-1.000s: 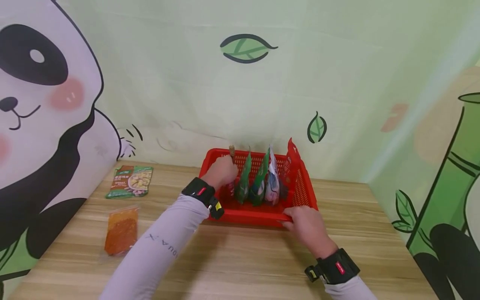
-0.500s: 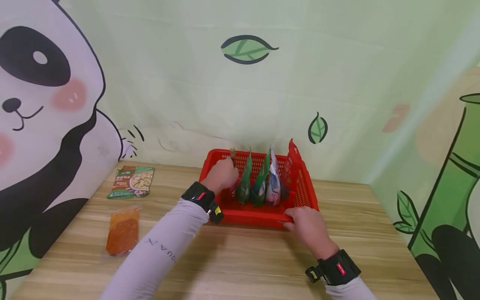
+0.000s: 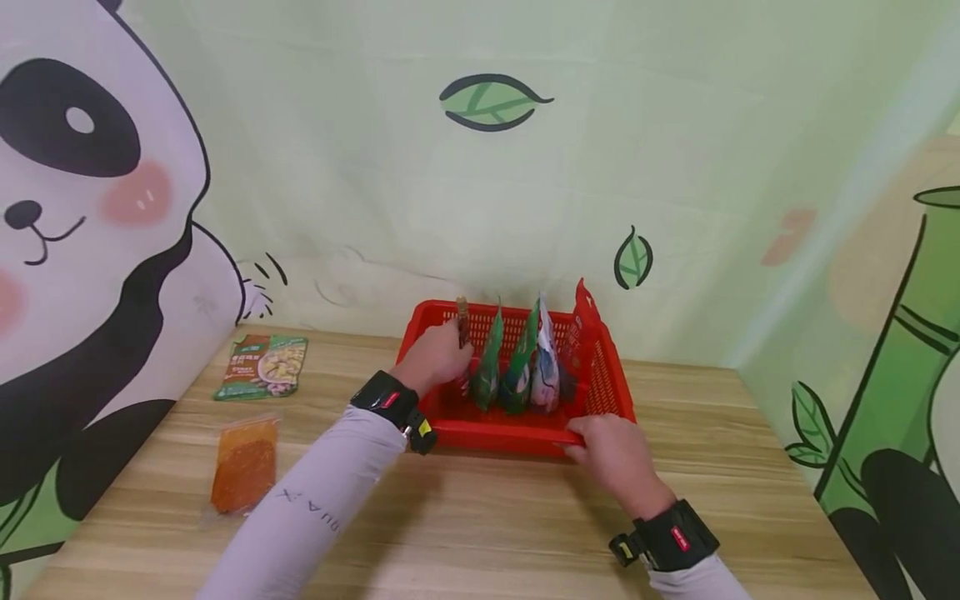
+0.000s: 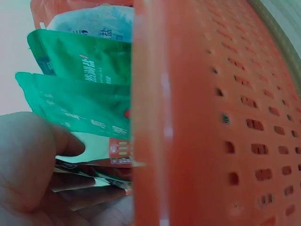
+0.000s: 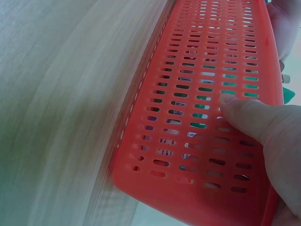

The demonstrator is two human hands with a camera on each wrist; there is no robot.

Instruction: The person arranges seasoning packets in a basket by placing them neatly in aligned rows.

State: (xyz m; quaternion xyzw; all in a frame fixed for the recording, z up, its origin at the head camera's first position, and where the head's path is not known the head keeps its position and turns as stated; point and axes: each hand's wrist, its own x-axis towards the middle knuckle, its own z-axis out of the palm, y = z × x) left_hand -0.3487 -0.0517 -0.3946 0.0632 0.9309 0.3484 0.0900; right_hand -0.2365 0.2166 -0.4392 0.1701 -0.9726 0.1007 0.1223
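Observation:
A red plastic basket point(image 3: 495, 435) holds several upright packets in a row. My left hand point(image 3: 435, 358) is inside its left end, beside a thin dark-brown packet point(image 3: 462, 321). In the left wrist view the fingers stretch along one side of that packet point(image 4: 106, 170), and the thumb stands apart on the other side. Two green bags point(image 3: 489, 358), a white-and-blue salt bag point(image 3: 546, 367) and a red bag point(image 3: 582, 333) stand to the right. My right hand point(image 3: 611, 454) grips the basket's front rim near the right corner, thumb pressed on the outer wall in the right wrist view.
On the wooden table point(image 3: 480, 533), left of the basket, lie a green-and-brown food pouch point(image 3: 262, 365) and a clear bag with orange contents point(image 3: 245, 467). A printed backdrop point(image 3: 360, 167) rises right behind the basket.
My left hand has shifted slightly left and toward me, so more of the dark-brown packet shows. The right hand and the basket have stayed in place.

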